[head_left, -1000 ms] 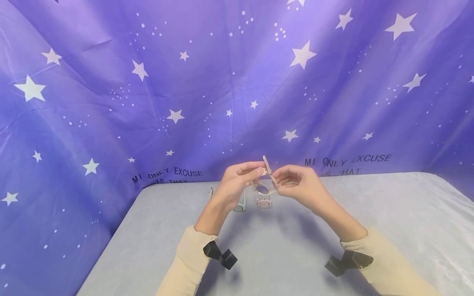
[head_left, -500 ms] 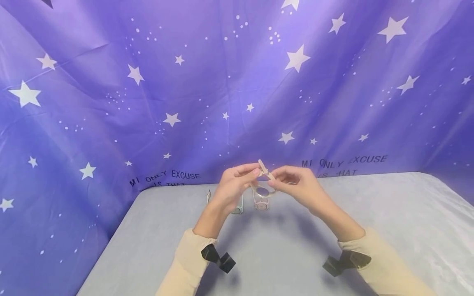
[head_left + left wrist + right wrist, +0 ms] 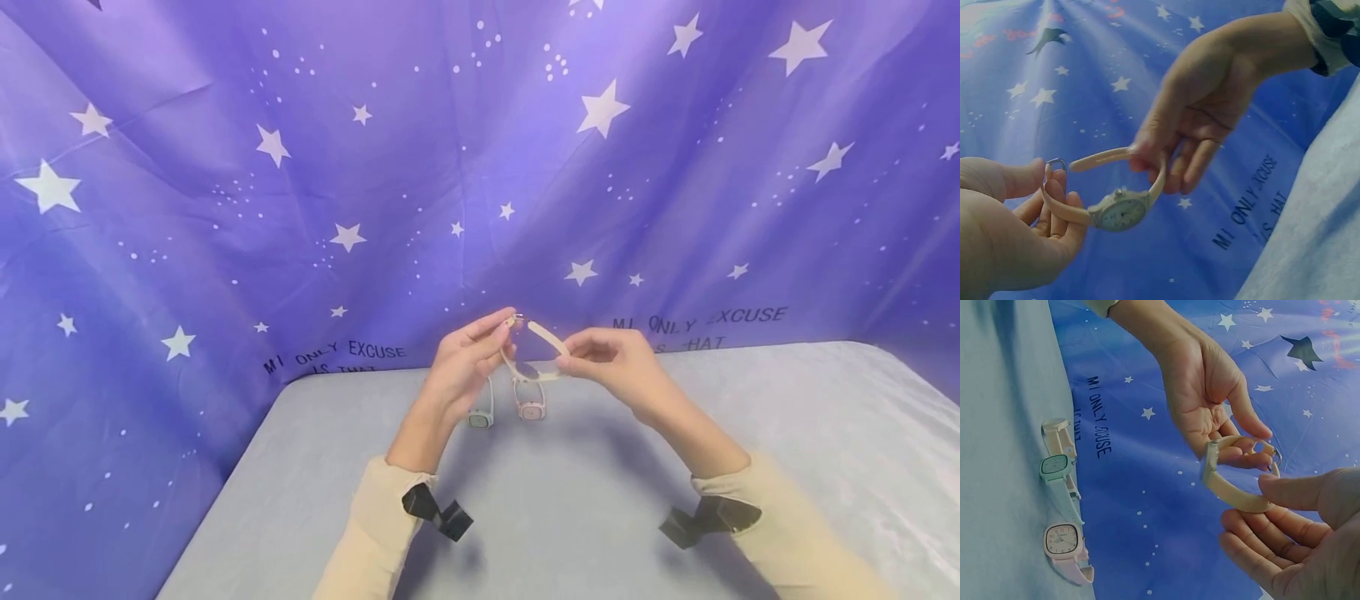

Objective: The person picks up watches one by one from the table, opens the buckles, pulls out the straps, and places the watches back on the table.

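Observation:
A cream wristwatch (image 3: pixel 1124 214) hangs in the air between both hands, its round dial facing outward in the left wrist view. My left hand (image 3: pixel 467 367) pinches the buckle end of the strap between thumb and fingers; the metal buckle (image 3: pixel 1056 164) sticks up there. On the other side, my right hand (image 3: pixel 611 367) grips the holed strap (image 3: pixel 1100 159) between thumb and forefinger. The free tip of that strap is out of the buckle and points toward it, with a small gap. Part of the strap is hidden behind the right thumb.
Below the hands, a pink watch (image 3: pixel 1062 540), a green watch (image 3: pixel 1055 464) and another cream watch (image 3: pixel 1055 425) stand in a row on the grey cloth-covered table (image 3: pixel 570 517). A purple star-printed curtain (image 3: pixel 420 167) hangs behind the table.
The strap tip, at the buckle half a second ago, is now clear of it. The hands have drawn slightly apart, the loop has widened, and the left hand has risen a little.

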`<state>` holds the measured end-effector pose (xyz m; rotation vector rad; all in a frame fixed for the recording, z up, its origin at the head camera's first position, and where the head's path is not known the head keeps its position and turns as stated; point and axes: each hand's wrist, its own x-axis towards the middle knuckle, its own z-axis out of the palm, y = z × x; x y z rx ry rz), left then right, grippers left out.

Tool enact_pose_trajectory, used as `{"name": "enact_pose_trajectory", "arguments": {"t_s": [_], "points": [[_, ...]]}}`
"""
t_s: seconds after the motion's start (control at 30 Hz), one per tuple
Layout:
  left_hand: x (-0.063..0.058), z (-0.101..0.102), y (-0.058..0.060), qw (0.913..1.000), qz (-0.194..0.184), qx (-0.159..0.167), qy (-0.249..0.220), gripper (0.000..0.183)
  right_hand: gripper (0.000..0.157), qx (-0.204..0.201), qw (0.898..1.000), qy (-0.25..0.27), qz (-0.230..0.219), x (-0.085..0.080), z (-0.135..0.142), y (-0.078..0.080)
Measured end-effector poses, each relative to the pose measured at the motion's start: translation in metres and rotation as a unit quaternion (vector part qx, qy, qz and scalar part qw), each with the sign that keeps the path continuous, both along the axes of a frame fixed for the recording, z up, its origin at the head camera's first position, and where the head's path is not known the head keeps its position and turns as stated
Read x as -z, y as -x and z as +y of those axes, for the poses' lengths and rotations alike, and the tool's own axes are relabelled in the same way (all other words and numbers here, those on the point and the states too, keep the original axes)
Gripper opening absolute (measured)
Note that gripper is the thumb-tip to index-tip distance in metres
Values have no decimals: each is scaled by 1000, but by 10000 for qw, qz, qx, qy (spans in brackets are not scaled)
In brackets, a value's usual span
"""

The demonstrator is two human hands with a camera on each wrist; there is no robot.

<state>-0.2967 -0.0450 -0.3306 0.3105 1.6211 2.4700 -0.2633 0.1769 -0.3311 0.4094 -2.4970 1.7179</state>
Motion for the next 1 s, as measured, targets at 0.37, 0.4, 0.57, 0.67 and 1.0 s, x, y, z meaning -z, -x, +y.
{"name": "enact_pose_trajectory", "arguments": {"t_s": [0.37,0.4,0.57,0.67,1.0], "points": [[5,0,0,9932,866,-113,771,44,39,46,9980,562,-269,-7,7,-1],[6,1,0,9916,964,-123,849,44,39,49,9980,585,-252,-8,9,0],[9,9,2,9886,1113,-174,1002,41,35,-42,9951,963,-227,-10,19,5],[11,17,5,9888,1028,-169,1073,40,34,-122,9910,1288,-338,-9,26,9],[27,50,21,9773,347,-248,2076,39,25,104,9786,1607,-1283,9,42,28]]}}
